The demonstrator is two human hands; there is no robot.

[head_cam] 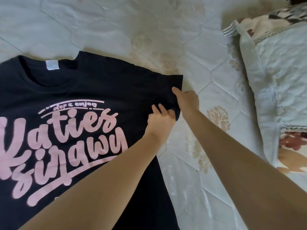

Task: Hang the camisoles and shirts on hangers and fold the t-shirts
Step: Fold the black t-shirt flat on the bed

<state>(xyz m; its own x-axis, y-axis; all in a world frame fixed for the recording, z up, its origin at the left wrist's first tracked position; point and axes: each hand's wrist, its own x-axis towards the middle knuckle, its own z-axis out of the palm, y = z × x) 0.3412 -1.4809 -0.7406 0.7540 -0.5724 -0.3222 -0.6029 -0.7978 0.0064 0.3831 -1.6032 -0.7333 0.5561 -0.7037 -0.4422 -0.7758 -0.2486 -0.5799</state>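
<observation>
**T-shirt sleeve held at both hands**

T-shirt (93, 90) sleeve (166, 90) is where we have both hands. Our left hand (162, 119) has its fingers curled into the lower edge of the sleeve, gripping the black cloth. Our right hand (188, 101) pinches the outer hem of the same sleeve, its thumb lying on top of the fabric and the other fingers tucked under, out of our sight. The two hands sit just beside each other. From there the black shirt spreads out flat, front side up, over the quilted mattress (116, 25), its pink lettering (63, 143) and white neck label (52, 64) showing. Off to our right, well apart from the shirt, lies a folded floral quilt (272, 77).
</observation>
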